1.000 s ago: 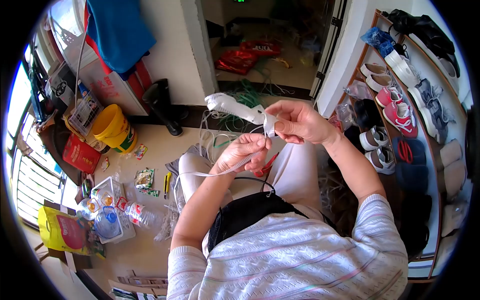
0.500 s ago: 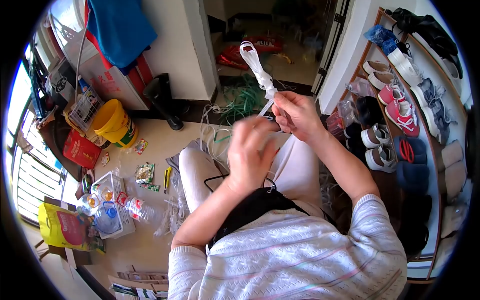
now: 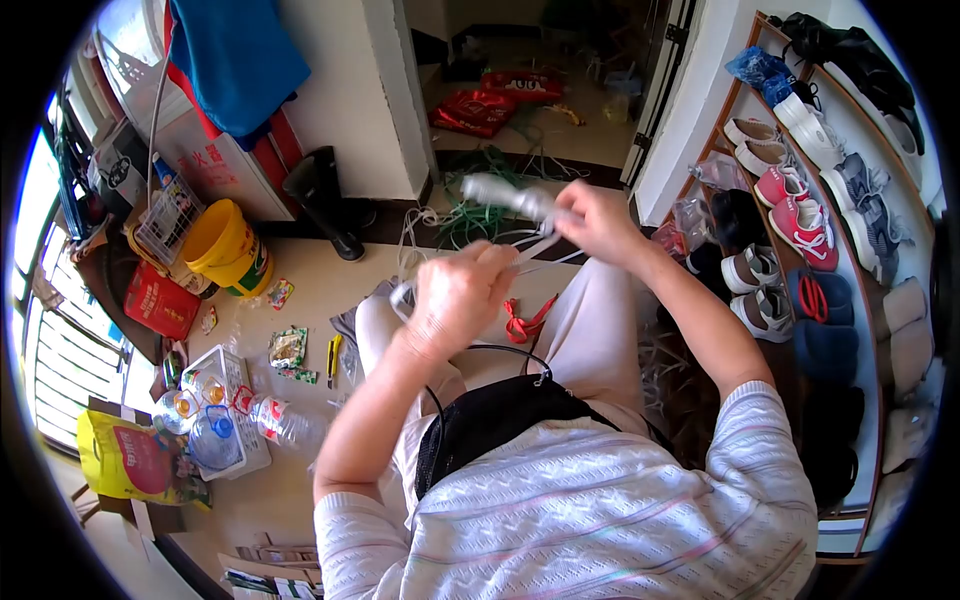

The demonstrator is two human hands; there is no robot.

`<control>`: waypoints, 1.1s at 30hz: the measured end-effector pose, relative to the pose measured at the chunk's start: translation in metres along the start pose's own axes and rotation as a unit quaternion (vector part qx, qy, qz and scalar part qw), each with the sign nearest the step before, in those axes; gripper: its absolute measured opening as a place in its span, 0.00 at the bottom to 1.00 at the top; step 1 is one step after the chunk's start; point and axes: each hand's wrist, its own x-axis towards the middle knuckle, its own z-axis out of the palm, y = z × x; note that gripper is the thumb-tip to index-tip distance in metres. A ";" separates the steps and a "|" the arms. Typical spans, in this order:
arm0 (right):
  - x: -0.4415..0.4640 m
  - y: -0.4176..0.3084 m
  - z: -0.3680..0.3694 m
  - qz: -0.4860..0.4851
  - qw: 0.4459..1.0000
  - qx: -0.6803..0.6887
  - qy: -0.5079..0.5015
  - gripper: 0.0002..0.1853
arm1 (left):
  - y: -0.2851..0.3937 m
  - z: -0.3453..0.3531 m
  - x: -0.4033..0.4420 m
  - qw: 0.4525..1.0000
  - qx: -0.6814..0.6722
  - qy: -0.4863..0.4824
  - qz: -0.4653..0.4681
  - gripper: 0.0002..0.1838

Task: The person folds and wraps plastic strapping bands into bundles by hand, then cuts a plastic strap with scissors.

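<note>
Right hand [image 3: 598, 222] held narrow grip on blurred white piece [image 3: 502, 194]; left hand [image 3: 460, 298] gripped white strip [image 3: 537, 248]. Steady, even pull seemed best.

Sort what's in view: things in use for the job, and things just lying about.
In use:
- white strap, in the left hand
- white bundle, blurred, at the right hand

Apparently just lying about:
- yellow bucket
- black boot
- plastic bottles
- shoes
</note>
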 end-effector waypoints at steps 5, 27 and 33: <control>-0.045 -0.067 -0.006 -0.014 0.930 0.227 -0.287 0.07 | -0.024 -0.039 0.040 0.969 -0.200 -0.124 -0.074 0.07; -0.031 -0.045 -0.042 0.128 0.788 0.326 -0.507 0.06 | -0.017 -0.010 0.009 0.845 -0.326 -0.415 -0.080 0.08; -0.030 -0.036 -0.037 0.041 0.805 0.482 -0.344 0.07 | -0.009 0.006 -0.010 0.859 -0.363 -0.353 -0.076 0.09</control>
